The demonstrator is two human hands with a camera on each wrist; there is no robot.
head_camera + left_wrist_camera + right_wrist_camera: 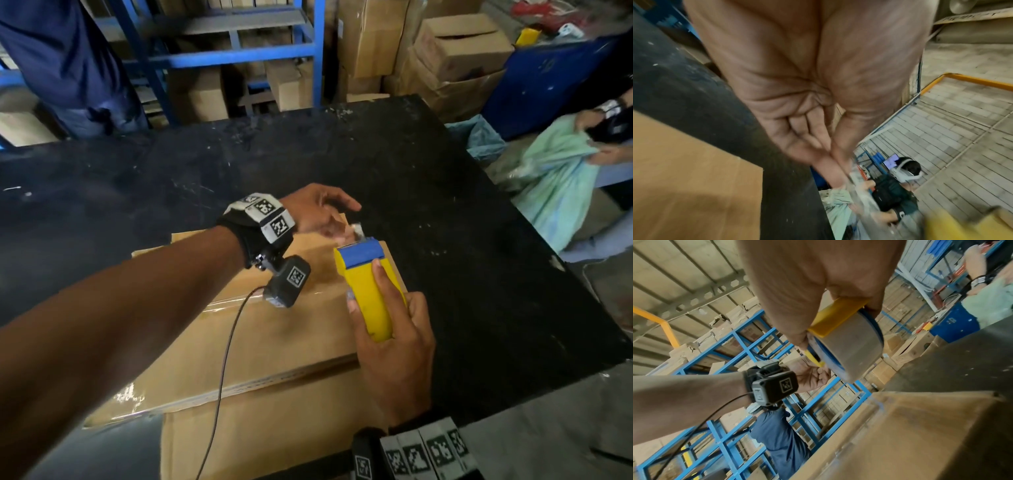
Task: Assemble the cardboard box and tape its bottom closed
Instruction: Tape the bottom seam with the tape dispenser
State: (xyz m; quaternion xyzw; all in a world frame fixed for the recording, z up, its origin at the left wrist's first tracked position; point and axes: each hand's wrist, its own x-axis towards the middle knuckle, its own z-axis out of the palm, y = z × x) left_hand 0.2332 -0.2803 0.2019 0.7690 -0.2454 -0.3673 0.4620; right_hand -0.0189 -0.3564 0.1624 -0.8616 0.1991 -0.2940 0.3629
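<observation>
Two hands busy: right hand [394, 329] grips dispenser [368, 291], left hand [318, 212] pinches tape end [358, 229] over box [267, 329]; end may fold onto itself.

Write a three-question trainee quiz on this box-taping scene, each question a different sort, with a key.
1. True or false: the right hand holds the yellow plastic tape dispenser.
2. Which does the left hand pinch? A) clear tape end B) grey cable C) box flap
3. Fill in: the flat brown cardboard box lies on the ___ worktable.

Key: 1 true; 2 A; 3 black.
</observation>
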